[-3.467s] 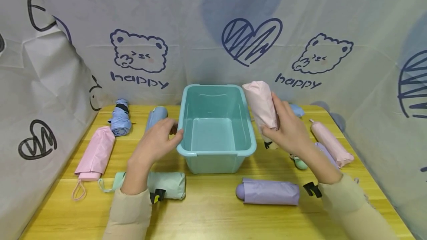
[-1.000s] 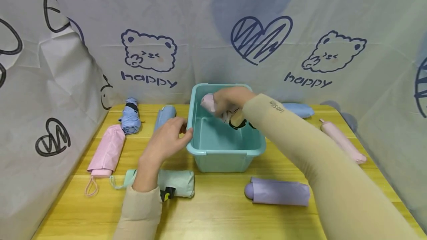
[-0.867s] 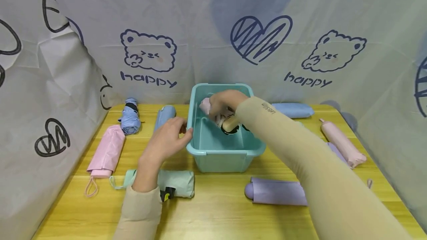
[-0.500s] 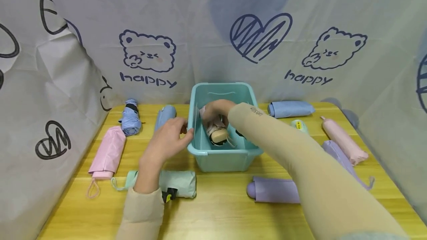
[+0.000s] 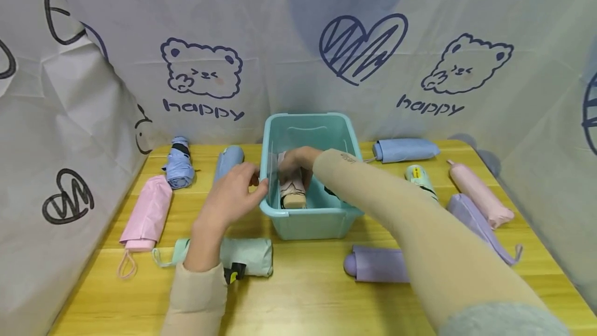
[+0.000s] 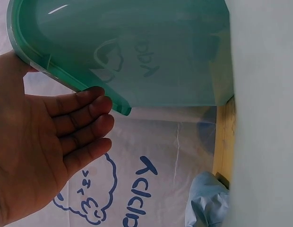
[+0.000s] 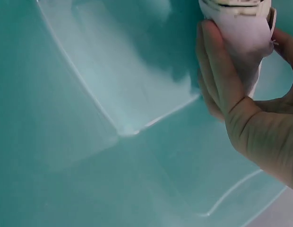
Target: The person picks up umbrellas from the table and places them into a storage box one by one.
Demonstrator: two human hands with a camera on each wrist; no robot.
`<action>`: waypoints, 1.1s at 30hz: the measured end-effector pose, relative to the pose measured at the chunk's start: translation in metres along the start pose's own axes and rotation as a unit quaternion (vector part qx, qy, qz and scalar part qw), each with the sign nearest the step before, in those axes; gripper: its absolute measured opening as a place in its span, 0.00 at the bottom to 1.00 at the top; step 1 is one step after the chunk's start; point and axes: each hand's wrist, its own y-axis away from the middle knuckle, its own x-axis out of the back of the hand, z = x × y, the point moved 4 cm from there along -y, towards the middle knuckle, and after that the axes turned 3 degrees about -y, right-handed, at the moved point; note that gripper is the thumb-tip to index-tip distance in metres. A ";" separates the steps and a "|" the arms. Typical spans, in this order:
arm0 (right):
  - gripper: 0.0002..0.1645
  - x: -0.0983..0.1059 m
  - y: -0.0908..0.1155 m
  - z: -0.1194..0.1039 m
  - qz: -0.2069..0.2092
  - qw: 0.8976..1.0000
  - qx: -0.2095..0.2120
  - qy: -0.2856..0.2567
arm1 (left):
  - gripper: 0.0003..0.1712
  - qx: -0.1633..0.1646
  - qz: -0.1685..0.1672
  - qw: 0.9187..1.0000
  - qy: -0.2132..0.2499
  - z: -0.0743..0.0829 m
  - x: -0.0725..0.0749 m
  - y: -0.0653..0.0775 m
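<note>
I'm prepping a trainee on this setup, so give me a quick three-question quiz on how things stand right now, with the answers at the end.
1. True or false: the right hand is inside the teal bin.
2. What colour is the handle end of the pale pink umbrella held in that hand?
A) purple
B) beige
C) green
3. In the head view, what colour is the folded umbrella partly hidden by the wrist of the left hand?

Key:
1. True.
2. B.
3. Pale green.
</note>
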 end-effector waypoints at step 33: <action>0.40 0.018 0.007 -0.012 0.068 0.988 0.031 0.136 | 0.18 0.009 -0.006 1.000 0.012 0.001 0.001 -0.001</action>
